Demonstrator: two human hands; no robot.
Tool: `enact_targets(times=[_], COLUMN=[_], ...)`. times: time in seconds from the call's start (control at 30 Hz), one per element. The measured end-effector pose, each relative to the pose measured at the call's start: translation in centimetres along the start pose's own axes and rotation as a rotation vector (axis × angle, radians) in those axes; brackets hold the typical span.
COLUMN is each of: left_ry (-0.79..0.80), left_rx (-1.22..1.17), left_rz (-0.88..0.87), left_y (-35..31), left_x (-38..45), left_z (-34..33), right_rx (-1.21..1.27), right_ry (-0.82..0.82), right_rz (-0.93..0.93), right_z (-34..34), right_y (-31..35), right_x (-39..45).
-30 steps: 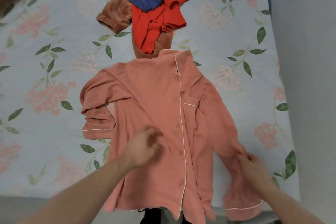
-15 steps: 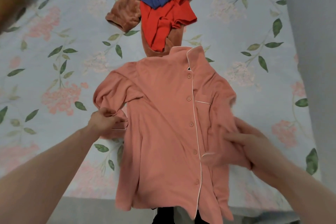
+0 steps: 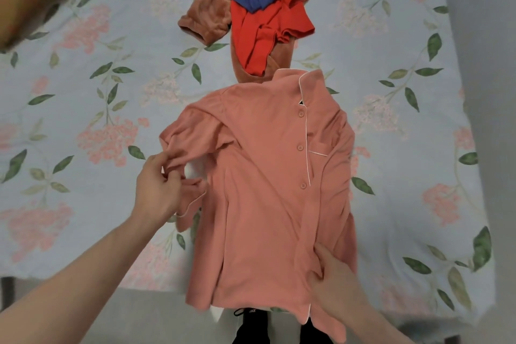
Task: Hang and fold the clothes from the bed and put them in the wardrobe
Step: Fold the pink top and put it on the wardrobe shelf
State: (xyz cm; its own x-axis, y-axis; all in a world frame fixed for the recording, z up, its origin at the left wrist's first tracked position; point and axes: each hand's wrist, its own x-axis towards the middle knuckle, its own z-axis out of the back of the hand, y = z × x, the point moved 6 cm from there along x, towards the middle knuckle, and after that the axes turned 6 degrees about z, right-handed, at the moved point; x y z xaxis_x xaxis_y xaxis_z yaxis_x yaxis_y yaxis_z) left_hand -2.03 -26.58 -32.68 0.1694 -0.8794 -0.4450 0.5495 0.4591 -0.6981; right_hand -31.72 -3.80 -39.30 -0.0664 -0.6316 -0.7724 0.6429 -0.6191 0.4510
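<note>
A pink button-up pyjama shirt with thin white piping lies flat, front up, on the flowery light-blue bed sheet, its hem hanging over the near edge at 6 o'clock. The left hand reaches in from 8 o'clock, fingers curled, pinching the shirt's folded sleeve. The right hand comes in from 5 o'clock, fingers bent, gripping the shirt's lower front.

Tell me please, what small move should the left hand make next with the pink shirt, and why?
Probably the left hand should carry the sleeve it pinches across onto the shirt's front. The pink shirt lies buttoned on the bed, its other side looks already folded in under the right hand, and this sleeve sticks out bunched at the edge.
</note>
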Motion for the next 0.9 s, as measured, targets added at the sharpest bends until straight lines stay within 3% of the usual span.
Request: enact_targets(times=[0.13, 0.27, 0.37, 0.57, 0.77, 0.83, 0.9], left_ry=[-0.054, 0.073, 0.251, 0.450, 0.534, 0.588, 0.657], left_rx=[-0.008, 0.057, 0.000, 0.304, 0.129, 0.088, 0.208], left_rz=[-0.157, -0.335, -0.272, -0.138, 0.004, 0.083, 0.067], left_y=[-4.9, -8.4, -7.9, -0.1, 2.4, 3.5, 5.0], left_x=[-4.2, -8.5, -10.6, -11.7, -14.5, -15.1, -15.5], left_z=[0.6, -1.9, -5.5, -10.8, -11.2, -11.9, -12.7], right_rx=[0.217, 0.294, 0.261, 0.054, 0.310, 0.315, 0.195], right_ry=[-0.092, -0.179, -0.163, -0.034, -0.144, -0.090, -0.014], right_rz=[0.012, 0.043, 0.007, -0.006, -0.032, -0.038, -0.060], right_z=[1.3, 2.5, 2.5, 0.5, -0.3, -1.4, -2.3], right_y=[0.3, 0.4, 0.1, -1.6, -2.0, -2.0, -2.5], right_x=[-0.7, -1.2, -1.2, -1.5, -2.2, -2.6, -2.8])
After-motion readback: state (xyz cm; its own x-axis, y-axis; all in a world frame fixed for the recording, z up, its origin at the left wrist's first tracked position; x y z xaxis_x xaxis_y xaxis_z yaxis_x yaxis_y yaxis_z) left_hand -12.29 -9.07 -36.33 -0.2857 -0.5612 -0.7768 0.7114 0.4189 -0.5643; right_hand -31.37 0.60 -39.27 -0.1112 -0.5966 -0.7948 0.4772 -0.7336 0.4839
